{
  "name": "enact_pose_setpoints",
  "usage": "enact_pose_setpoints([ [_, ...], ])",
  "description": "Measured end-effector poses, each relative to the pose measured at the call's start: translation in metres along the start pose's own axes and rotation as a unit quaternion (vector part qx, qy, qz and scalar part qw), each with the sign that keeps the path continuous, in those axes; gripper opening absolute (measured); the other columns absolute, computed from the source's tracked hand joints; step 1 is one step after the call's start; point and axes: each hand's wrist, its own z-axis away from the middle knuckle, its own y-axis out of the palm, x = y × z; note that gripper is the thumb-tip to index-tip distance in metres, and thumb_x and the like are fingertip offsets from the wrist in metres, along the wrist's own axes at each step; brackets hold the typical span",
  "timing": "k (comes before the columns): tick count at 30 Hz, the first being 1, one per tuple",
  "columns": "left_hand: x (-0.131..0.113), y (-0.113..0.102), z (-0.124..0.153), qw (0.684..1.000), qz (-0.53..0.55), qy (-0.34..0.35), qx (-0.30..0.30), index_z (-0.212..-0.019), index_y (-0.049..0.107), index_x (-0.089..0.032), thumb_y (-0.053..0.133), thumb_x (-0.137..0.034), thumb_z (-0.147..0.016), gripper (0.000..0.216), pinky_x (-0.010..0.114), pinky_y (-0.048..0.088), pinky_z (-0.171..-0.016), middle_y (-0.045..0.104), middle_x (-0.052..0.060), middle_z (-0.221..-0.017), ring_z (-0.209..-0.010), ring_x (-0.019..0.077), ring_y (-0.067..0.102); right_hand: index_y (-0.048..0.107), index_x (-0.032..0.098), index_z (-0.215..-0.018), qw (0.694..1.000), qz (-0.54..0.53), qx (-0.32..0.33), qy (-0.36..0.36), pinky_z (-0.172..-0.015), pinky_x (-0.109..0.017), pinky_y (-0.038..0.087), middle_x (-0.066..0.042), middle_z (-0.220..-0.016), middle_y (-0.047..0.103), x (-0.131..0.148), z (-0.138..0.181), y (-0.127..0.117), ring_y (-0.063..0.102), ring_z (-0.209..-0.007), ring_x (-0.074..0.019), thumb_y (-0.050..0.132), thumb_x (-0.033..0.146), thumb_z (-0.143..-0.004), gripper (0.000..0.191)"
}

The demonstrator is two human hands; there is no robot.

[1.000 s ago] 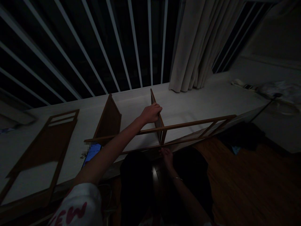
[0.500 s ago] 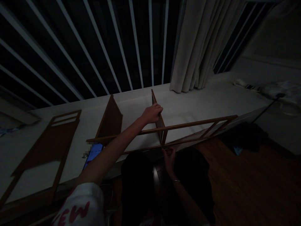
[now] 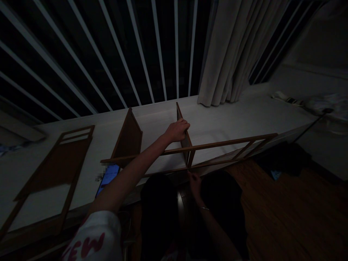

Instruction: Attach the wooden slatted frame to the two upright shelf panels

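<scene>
A brown wooden frame (image 3: pixel 223 144) with upright panels stands partly assembled on the white ledge. My left hand (image 3: pixel 177 130) is closed over the upper edge of the middle wooden panel (image 3: pixel 186 140). Below it, my right hand (image 3: pixel 194 182) is at the frame's near lower rail, just under that panel, its fingers pinched together. Whatever sits between those fingertips is too small and dark to make out. Another upright panel (image 3: pixel 127 136) rises at the frame's left end. Beside that end a lit phone (image 3: pixel 109 177) lies partly behind my left forearm.
A separate wooden frame with a panel (image 3: pixel 61 163) lies flat on the ledge (image 3: pixel 239 117) at left. Behind are window bars (image 3: pixel 160 54) and a curtain (image 3: pixel 221 54). Dark cloth (image 3: pixel 285 159) lies on the wooden floor (image 3: pixel 269 217) at right.
My right hand's fingers have drawn closer together and turned slightly at the lower rail. My left hand keeps its grip on the panel; the whole view has shifted slightly.
</scene>
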Motion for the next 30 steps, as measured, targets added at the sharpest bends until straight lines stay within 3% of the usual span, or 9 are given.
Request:
enact_pose_setpoints([
  [3, 0.0, 0.0, 0.0, 1.0, 0.007, 0.0, 0.002, -0.081, 0.047, -0.018, 0.043, -0.007, -0.064, 0.02, 0.03, 0.04, -0.063, 0.049, 0.007, -0.088, -0.095, 0.0209, 0.037, 0.056, 0.014, -0.059, 0.999, -0.012, 0.04, 0.032, -0.054, -0.022, 0.034, 0.001, -0.054, 0.052, 0.002, 0.003, 0.002, 0.045, -0.055, -0.0115, 0.045, 0.055, -0.068, 0.044],
  [11, -0.004, -0.004, 0.0, 1.0, 0.001, -0.005, 0.007, -0.081, 0.048, -0.018, 0.042, -0.007, -0.065, 0.019, 0.031, 0.04, -0.065, 0.05, 0.007, -0.088, -0.095, 0.0208, 0.037, 0.057, 0.016, -0.062, 0.997, -0.029, 0.065, 0.043, -0.054, -0.022, 0.036, -0.001, -0.058, 0.055, 0.005, 0.004, 0.001, 0.048, -0.057, -0.0128, 0.043, 0.056, -0.07, 0.043],
  [17, -0.002, -0.002, -0.001, 1.0, 0.004, -0.005, 0.007, -0.08, 0.047, -0.018, 0.043, -0.007, -0.064, 0.019, 0.03, 0.04, -0.064, 0.049, 0.007, -0.088, -0.095, 0.0209, 0.037, 0.055, 0.017, -0.07, 0.988, -0.091, 0.102, 0.07, -0.045, -0.019, 0.033, 0.003, -0.052, 0.05, 0.003, 0.001, 0.005, 0.043, -0.047, -0.0094, 0.045, 0.054, -0.07, 0.038],
  [30, -0.005, -0.005, 0.0, 1.0, -0.006, -0.008, 0.007, -0.08, 0.046, -0.018, 0.043, -0.008, -0.064, 0.019, 0.029, 0.039, -0.06, 0.049, 0.007, -0.088, -0.094, 0.0203, 0.038, 0.056, 0.016, -0.063, 0.971, -0.168, 0.117, 0.127, -0.041, -0.018, 0.03, 0.004, -0.046, 0.046, -0.007, -0.008, 0.01, 0.04, -0.041, -0.0076, 0.05, 0.049, -0.064, 0.034],
])
